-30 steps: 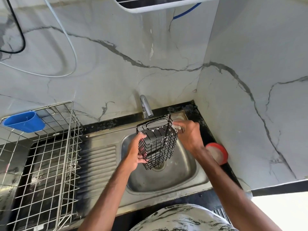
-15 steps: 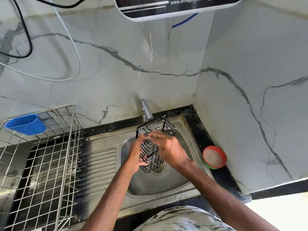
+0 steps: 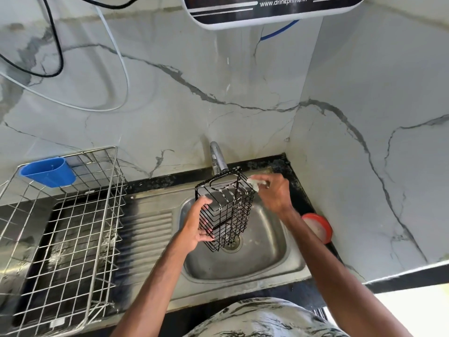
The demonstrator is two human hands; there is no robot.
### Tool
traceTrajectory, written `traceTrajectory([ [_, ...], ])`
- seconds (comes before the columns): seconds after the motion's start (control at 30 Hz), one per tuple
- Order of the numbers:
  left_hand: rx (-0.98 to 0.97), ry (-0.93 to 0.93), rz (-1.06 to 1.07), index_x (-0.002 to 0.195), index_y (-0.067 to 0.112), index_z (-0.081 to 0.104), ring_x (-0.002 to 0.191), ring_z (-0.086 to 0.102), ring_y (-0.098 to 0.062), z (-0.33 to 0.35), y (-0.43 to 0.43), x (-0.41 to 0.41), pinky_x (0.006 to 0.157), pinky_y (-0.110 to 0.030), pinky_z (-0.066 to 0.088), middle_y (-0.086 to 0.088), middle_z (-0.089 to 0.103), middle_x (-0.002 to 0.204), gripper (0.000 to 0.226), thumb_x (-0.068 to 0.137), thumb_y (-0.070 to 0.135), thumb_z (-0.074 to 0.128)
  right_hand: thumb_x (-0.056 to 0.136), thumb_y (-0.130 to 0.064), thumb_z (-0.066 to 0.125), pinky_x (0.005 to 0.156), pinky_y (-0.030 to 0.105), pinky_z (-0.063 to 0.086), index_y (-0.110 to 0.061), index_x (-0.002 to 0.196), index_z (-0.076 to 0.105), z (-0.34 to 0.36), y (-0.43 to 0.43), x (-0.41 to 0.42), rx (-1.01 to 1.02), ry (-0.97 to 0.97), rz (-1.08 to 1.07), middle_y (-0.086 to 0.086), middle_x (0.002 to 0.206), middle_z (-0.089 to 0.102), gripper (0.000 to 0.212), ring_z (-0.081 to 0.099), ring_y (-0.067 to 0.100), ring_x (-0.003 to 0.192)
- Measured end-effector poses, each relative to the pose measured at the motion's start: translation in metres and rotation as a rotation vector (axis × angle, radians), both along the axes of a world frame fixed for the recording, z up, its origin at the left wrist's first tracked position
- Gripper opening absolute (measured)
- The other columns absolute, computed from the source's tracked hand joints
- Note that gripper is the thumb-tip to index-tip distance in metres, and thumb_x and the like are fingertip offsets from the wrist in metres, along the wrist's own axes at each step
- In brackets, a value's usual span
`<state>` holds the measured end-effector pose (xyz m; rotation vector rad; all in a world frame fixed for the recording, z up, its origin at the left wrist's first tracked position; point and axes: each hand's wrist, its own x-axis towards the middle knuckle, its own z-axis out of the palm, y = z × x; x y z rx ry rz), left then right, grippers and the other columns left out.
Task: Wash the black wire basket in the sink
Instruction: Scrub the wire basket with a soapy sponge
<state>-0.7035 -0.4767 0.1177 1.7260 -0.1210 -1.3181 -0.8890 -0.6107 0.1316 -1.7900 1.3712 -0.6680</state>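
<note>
The black wire basket [image 3: 224, 210] is held tilted above the bowl of the steel sink [image 3: 272, 263], its open mouth toward the wall and its closed end low over the drain [image 3: 232, 242]. The upper rim of the basket lies just under the spout of the tap [image 3: 217, 158]; whether the two touch cannot be told. White flecks, apparently suds, mark several wires.

The left hand [image 3: 197, 224] grips the basket's left side, fingers curled round the wires and thumb against the lower part. The right hand [image 3: 275, 193] is at the basket's upper right corner; its fingers are closed on a small pale object [image 3: 255, 183], blurred, which meets the rim wires. What that object is cannot be told.

Left of the bowl runs the ribbed draining board [image 3: 148, 229], and beyond it stands a steel wire dish rack [image 3: 60, 229] with a blue plastic cup [image 3: 48, 171] hung on its far edge. A round red-rimmed container [image 3: 320, 227] sits on the black counter [image 3: 295, 181] to the right of the sink, partly hidden by the right forearm. Marble-patterned walls [image 3: 170, 105] enclose the corner, with a white-edged appliance [image 3: 272, 10] mounted above and cables [image 3: 58, 52] hanging at upper left.
</note>
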Motion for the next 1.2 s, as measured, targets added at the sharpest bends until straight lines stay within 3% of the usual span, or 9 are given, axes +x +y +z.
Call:
traceTrajectory([
  [0.13, -0.044, 0.004, -0.060, 0.131, 0.025, 0.055, 0.122, 0.048, -0.056, -0.009, 0.010, 0.014, 0.073, -0.057, 0.061, -0.029, 0.035, 0.150, 0.101, 0.040, 0.063, 0.079, 0.095, 0.005, 0.054, 0.055, 0.017, 0.056, -0.018, 0.123, 0.068, 0.007, -0.006, 0.001, 0.187, -0.062, 0.098, 0.001, 0.135, 0.062, 0.038, 0.070, 0.001, 0.068],
  [0.23, -0.054, 0.043, -0.092, 0.130, 0.025, 0.057, 0.124, 0.049, -0.056, -0.010, 0.015, 0.018, 0.085, -0.062, 0.057, -0.030, 0.038, 0.147, 0.096, 0.045, 0.066, 0.076, 0.095, -0.003, 0.057, 0.065, 0.034, 0.061, -0.028, 0.116, 0.070, 0.008, -0.004, 0.006, 0.112, -0.024, 0.107, 0.004, 0.131, 0.067, 0.036, 0.075, 0.011, 0.072],
  [0.33, -0.048, 0.079, -0.045, 0.133, 0.025, 0.057, 0.122, 0.051, -0.053, -0.012, 0.016, 0.021, 0.085, -0.061, 0.057, -0.031, 0.041, 0.143, 0.102, 0.042, 0.068, 0.078, 0.097, -0.002, 0.056, 0.059, 0.015, 0.056, -0.016, 0.122, 0.070, 0.010, 0.006, 0.018, -0.027, 0.003, 0.114, 0.000, 0.128, 0.067, 0.032, 0.070, 0.000, 0.070],
  [0.4, -0.053, 0.095, -0.029, 0.122, 0.024, 0.063, 0.121, 0.052, -0.051, -0.012, 0.017, 0.022, 0.090, -0.063, 0.055, -0.032, 0.045, 0.139, 0.084, 0.049, 0.065, 0.075, 0.097, -0.002, 0.057, 0.051, 0.011, 0.052, -0.011, 0.126, 0.068, 0.008, 0.010, 0.022, -0.054, -0.017, 0.126, 0.001, 0.124, 0.068, 0.032, 0.062, -0.006, 0.055],
  [0.5, -0.051, 0.098, -0.042, 0.118, 0.024, 0.065, 0.119, 0.055, -0.049, -0.009, 0.020, 0.021, 0.093, -0.063, 0.053, -0.032, 0.049, 0.136, 0.071, 0.060, 0.065, 0.068, 0.096, -0.010, 0.064, 0.064, 0.038, 0.063, -0.020, 0.124, 0.069, 0.010, 0.006, 0.021, 0.064, -0.043, 0.132, -0.009, 0.099, 0.073, 0.030, 0.074, 0.012, 0.066],
  [0.63, -0.065, 0.070, -0.089, 0.143, 0.031, 0.051, 0.117, 0.058, -0.050, -0.012, 0.020, 0.026, 0.076, -0.054, 0.062, -0.034, 0.046, 0.138, 0.116, 0.045, 0.086, 0.076, 0.091, -0.009, 0.071, 0.064, 0.021, 0.061, -0.023, 0.116, 0.072, 0.020, -0.002, 0.016, 0.180, -0.099, 0.117, -0.016, 0.093, 0.068, 0.028, 0.071, 0.001, 0.072],
  [0.9, -0.277, -0.025, -0.300, 0.158, 0.028, 0.030, 0.115, 0.067, -0.037, -0.007, 0.028, 0.035, 0.100, -0.050, 0.057, -0.005, 0.056, 0.129, 0.137, 0.044, 0.058, 0.099, 0.082, -0.007, 0.077, 0.077, 0.058, 0.060, -0.014, 0.112, 0.076, 0.041, -0.025, 0.015, 0.259, -0.193, -0.019, 0.004, 0.092, 0.078, 0.030, 0.073, 0.040, 0.090],
  [1.1, -0.268, -0.219, -0.250, 0.155, 0.028, 0.041, 0.106, 0.072, -0.022, 0.000, 0.021, 0.028, 0.080, -0.032, 0.063, -0.028, 0.061, 0.138, 0.127, 0.046, 0.060, 0.099, 0.083, -0.006, 0.077, 0.080, 0.054, 0.057, -0.013, 0.113, 0.076, 0.054, -0.020, 0.024, 0.254, -0.203, -0.008, -0.005, 0.079, 0.078, 0.030, 0.064, 0.030, 0.071],
  [1.2, -0.286, -0.402, -0.236, 0.144, 0.032, 0.053, 0.084, 0.073, -0.008, 0.009, 0.026, 0.025, 0.079, -0.032, 0.062, -0.023, 0.068, 0.129, 0.098, 0.060, 0.061, 0.093, 0.083, -0.001, 0.075, 0.083, 0.058, 0.056, -0.015, 0.105, 0.077, 0.063, -0.017, 0.030, 0.252, -0.229, -0.004, -0.006, 0.079, 0.078, 0.026, 0.073, 0.042, 0.086],
])
